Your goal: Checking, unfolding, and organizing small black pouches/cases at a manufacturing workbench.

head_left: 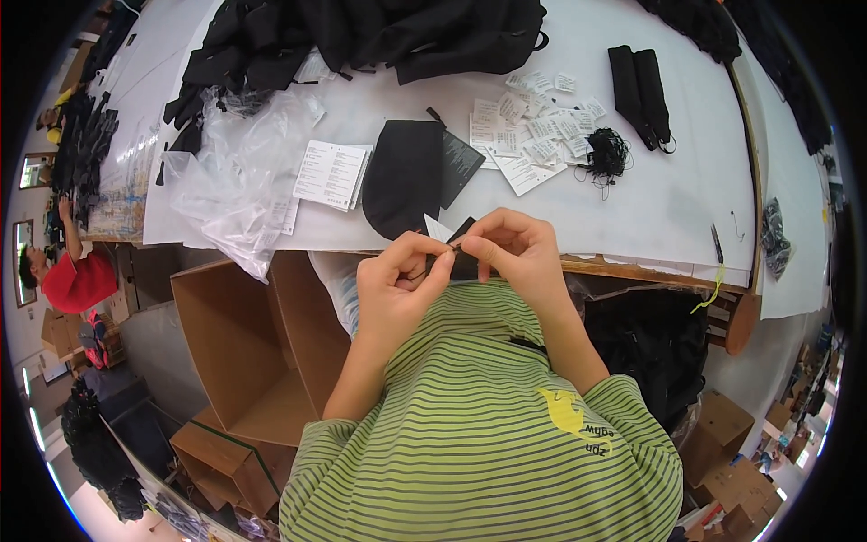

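While both hands are held up close to the chest, they pinch one small thing between them. The left hand (pixel 395 287) has its thumb and first finger closed on a thin black string (pixel 449 250). The right hand (pixel 515 256) has its fingertips closed on the same spot, right beside the left fingers, so the two hands touch. A small black tag (pixel 463 228) and a white paper tag (pixel 437 228) stick up just behind the fingers, at the near edge of the bench (pixel 668 194). I cannot tell how the string and tags join, because the fingers hide that part. On the white bench, just past the hands, lies a black pouch (pixel 402 176) with a dark card (pixel 459 165) beside it. To the left of the pouch is a white leaflet (pixel 330 173), and next to that a heap of clear plastic bags (pixel 239 172). To the right is a pile of small white tags (pixel 528 131), then a bundle of black strings (pixel 607 154), then two folded black umbrellas (pixel 639 95). Black clothes (pixel 379 36) are heaped at the far side. An open cardboard box (pixel 239 348) stands on the floor to the left, below the bench. Far to the left, another person in a red shirt (pixel 77 280) is working.
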Demonstrator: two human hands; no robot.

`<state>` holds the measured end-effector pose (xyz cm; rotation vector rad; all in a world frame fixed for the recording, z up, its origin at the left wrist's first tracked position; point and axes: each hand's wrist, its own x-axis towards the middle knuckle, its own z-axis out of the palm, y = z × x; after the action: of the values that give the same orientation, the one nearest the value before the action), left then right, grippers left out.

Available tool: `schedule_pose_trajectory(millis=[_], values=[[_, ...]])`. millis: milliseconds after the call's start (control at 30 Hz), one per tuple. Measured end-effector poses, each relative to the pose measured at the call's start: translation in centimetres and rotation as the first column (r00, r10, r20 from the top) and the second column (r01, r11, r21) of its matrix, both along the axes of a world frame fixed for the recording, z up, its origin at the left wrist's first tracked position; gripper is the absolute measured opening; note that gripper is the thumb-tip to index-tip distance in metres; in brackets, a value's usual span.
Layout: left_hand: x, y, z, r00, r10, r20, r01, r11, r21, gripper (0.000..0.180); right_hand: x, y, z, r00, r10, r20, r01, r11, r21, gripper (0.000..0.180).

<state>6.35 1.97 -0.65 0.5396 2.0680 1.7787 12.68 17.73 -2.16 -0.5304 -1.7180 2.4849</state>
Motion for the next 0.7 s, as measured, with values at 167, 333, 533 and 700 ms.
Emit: schedule_pose_trajectory(millis=[167, 333, 533, 700], values=[[-0.4, -0.2, -0.1, 0.994, -0.091, -0.053, 0.081, 0.982, -0.172, 0.008, -0.1, 0.9, 0.7, 0.996, 0.085, 0.008, -0.079, 0.885, 0.46, 0.01], [-1.1, 0.3, 0.3, 0.963, -0.209, -0.17, 0.168, 0.96, -0.225, 0.007, -0.2, 1.6, 1.0, 0.994, 0.107, -0.036, -0.066, 0.811, 0.581, 0.01], [-8.0, 3.8, 0.1, 0.818, -0.515, -0.255, 0.435, 0.845, -0.31, 0.027, 0.3, 3.0, 0.0, 1.0, -0.009, 0.004, 0.009, 0.994, 0.109, 0.013], [-13.3, 6.0, -4.0, 0.519, -0.776, -0.359, 0.413, 0.595, -0.689, 0.048, 1.9, 5.1, -0.1, 0.978, -0.191, -0.089, 0.201, 0.97, 0.135, 0.01]])
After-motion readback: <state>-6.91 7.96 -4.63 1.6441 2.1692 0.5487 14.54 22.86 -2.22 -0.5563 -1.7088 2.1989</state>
